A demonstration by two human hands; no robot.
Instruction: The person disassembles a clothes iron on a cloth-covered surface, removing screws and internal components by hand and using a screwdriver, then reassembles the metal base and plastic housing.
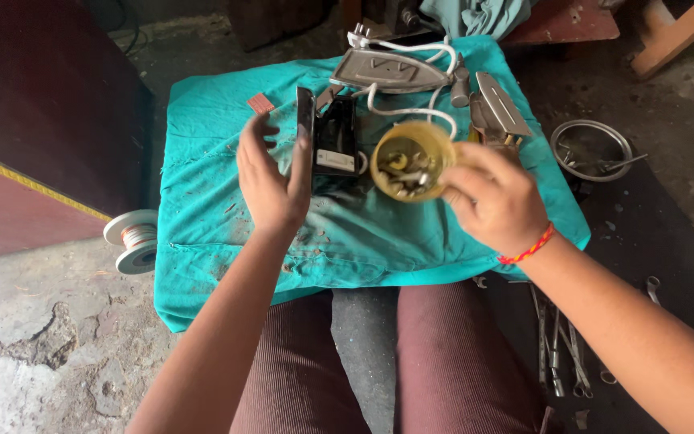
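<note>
Already Apart: Iron in Pieces, Parts Tub in Hand

Your right hand [491, 201] grips a round yellow tub [413, 160] of small metal parts, tipped toward you above the teal cloth [210, 128]. Your left hand [271, 177] hovers open and empty, fingers spread, just beside the black housing [332, 137]. The work looks well underway: the iron soleplate [391, 71] lies stripped beyond it, white cord [411, 108] loose. Nothing appears rejoined yet, so assembly seems left.
</note>
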